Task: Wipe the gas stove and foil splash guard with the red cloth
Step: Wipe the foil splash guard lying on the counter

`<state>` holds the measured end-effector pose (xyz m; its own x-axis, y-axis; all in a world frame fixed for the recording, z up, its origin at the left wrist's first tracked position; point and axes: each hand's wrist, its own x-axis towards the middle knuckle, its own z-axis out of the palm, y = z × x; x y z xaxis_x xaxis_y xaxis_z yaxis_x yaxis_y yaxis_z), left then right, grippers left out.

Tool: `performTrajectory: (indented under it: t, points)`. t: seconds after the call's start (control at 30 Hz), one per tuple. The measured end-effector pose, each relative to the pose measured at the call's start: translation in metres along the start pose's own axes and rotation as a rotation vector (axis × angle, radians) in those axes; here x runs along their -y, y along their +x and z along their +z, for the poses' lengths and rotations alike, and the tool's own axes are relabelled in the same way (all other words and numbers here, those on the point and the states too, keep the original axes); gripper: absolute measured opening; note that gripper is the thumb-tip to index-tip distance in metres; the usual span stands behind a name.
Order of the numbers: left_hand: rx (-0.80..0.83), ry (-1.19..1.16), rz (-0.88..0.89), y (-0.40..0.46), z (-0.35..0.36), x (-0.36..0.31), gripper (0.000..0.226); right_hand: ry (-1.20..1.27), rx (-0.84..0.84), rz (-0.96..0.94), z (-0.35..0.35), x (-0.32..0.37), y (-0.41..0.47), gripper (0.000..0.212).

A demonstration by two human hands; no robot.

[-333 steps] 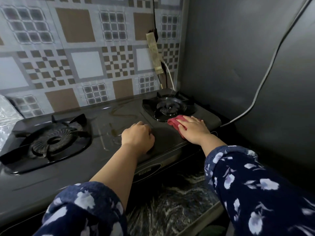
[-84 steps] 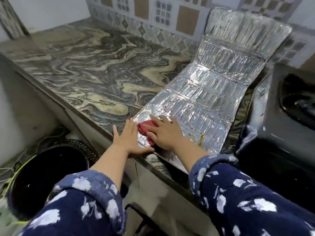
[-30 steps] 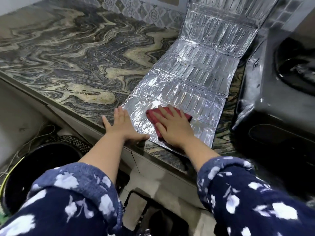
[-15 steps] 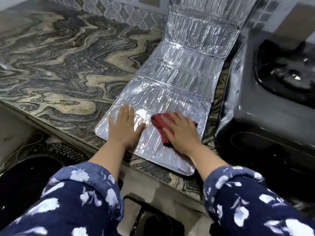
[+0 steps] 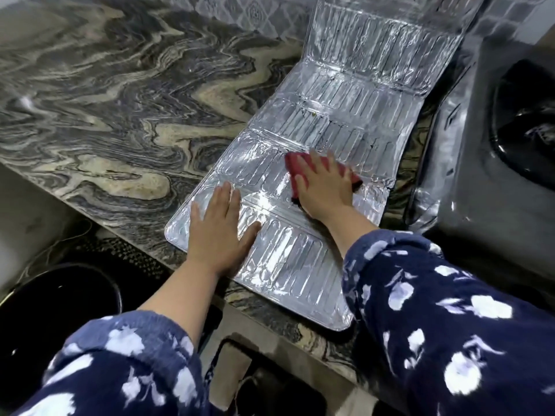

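The silver foil splash guard (image 5: 339, 124) lies mostly flat on the marble counter, its far panel propped up against the wall. My right hand (image 5: 322, 187) presses the red cloth (image 5: 292, 163) flat onto the guard's middle panels; most of the cloth is hidden under my palm. My left hand (image 5: 217, 232) rests palm down with fingers spread on the guard's near-left corner, holding nothing. The dark gas stove (image 5: 495, 163) stands to the right of the guard, with one burner well partly in view.
The swirled marble counter (image 5: 114, 109) stretches left of the guard, its front edge running diagonally below my hands. A black round bin (image 5: 57, 319) sits on the floor at lower left. Patterned tiles line the wall behind.
My right hand has slid the red cloth farther up the guard, away from me. My left hand has shifted a little along the guard's near-left corner and stays flat there.
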<state>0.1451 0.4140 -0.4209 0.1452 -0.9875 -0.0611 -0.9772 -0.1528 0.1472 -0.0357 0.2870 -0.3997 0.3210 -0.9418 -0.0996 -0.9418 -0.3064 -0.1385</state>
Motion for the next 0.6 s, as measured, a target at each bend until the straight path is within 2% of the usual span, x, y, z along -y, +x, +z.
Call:
performTrajectory:
  t: [0.17,0.3,0.47,0.6]
  points:
    - [0.006,0.012,-0.008,0.000,-0.004,-0.004,0.077,0.037,0.002,-0.218,0.011,0.050,-0.028,0.052]
    - [0.044,0.025,-0.006,0.000,-0.007,-0.003,0.077,-0.012,0.027,-0.304,0.010,0.050,-0.017,0.051]
    - [0.058,-0.017,0.002,0.000,-0.009,-0.002,0.077,-0.041,0.000,-0.152,-0.001,0.030,0.016,0.052]
    - [0.083,-0.102,-0.029,0.008,-0.021,-0.002,0.083,-0.025,-0.021,-0.069,-0.006,0.045,0.021,0.052]
